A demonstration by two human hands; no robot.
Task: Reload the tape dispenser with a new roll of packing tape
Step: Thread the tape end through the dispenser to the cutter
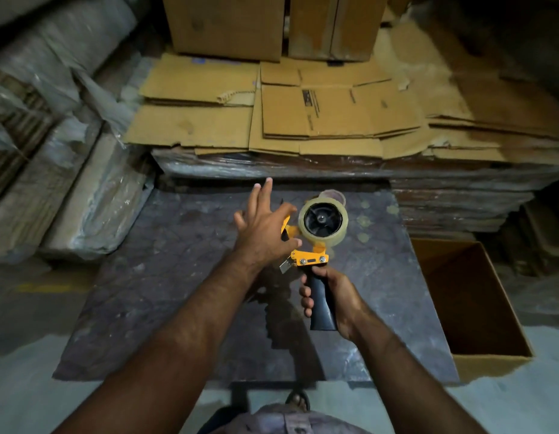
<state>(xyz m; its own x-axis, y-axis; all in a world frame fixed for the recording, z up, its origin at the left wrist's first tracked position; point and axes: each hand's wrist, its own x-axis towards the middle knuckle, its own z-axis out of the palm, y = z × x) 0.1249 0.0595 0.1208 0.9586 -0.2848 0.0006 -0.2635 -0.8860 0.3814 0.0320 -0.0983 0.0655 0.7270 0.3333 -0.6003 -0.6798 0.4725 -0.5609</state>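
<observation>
An orange tape dispenser (309, 256) with a black handle is held upright over the dark table (165, 277). My right hand (331, 296) grips the handle from below. A roll of clear packing tape (323, 220) sits on the dispenser's black hub. My left hand (265, 223) is at the dispenser's left side with fingers spread and straight, its thumb against the orange frame by the roll. A metal blade plate (286, 265) sticks out at the lower left of the frame. Behind the roll, a brownish round object (333, 194) lies on the table, mostly hidden.
Flattened cardboard sheets (334, 114) are stacked behind the table. An open cardboard box (472, 305) stands on the floor to the right. Plastic-wrapped bundles (68, 183) lie at the left. Upright cartons (228, 23) stand at the back.
</observation>
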